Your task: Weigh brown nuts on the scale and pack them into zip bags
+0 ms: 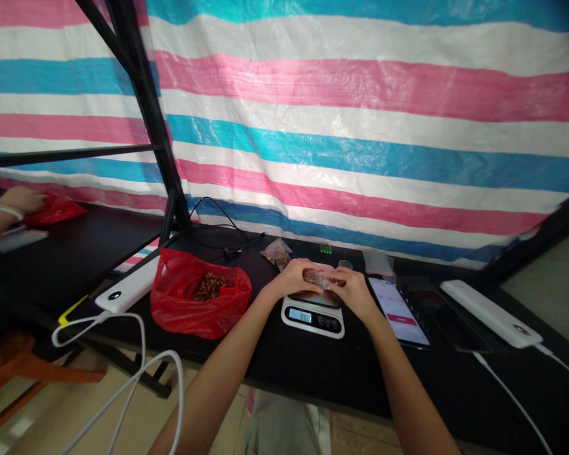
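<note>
Above the metal pan of a white kitchen scale, my two hands hold a small clear plastic bag with brown bits in it. My left hand is wrapped round the bag's left side. At the bag's right end, the fingers of my right hand are pinched on the plastic. Lit digits show on the scale, too blurred to read surely. To the left stands an open red plastic bag with many small brown pieces inside. Behind my left hand lies another filled clear bag.
Green batteries, a small clear cup and flat clear bags lie at the back. A lit phone, a dark phone and a white power bank are rightward. Another person's hand is far left.
</note>
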`<state>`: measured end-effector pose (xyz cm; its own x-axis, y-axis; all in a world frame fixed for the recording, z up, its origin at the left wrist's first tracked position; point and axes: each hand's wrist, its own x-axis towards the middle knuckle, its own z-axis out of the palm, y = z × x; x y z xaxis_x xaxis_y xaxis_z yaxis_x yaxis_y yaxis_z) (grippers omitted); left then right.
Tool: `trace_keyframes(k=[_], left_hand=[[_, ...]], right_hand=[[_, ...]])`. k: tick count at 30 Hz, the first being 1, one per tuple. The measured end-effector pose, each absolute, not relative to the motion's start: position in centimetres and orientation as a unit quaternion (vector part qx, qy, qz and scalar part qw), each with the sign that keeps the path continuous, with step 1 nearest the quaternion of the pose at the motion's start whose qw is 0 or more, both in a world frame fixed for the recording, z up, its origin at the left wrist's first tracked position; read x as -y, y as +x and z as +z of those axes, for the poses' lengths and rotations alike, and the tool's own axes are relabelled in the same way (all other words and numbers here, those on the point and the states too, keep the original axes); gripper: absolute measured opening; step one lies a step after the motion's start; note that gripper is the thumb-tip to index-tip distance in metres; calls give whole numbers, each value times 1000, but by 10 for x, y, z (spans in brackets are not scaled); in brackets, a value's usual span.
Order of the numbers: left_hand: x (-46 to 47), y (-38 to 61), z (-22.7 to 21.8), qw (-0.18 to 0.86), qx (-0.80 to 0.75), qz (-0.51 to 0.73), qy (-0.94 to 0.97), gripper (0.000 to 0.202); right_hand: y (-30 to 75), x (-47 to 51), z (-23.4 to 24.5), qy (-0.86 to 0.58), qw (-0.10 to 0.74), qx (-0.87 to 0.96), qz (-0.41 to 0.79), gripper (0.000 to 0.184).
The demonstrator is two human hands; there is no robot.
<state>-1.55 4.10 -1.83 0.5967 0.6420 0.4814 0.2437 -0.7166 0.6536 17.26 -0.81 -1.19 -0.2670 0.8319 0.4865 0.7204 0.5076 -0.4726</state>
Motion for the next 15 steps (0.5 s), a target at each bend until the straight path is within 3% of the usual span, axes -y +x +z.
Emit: trace_keyframes(k=[7,11,15], left_hand=[[-38,-17,-14,252,-249,383,853,53],[-35,-20,-7,237,-299,486,786,38],[-34,-30,4,198,-360,599,688,26]], right_hand=[[185,6,-9,-508,369,774,89,16],[195,8,-7,-512,380,766,83,19],[191,3,18,-504,448,734,77,23]])
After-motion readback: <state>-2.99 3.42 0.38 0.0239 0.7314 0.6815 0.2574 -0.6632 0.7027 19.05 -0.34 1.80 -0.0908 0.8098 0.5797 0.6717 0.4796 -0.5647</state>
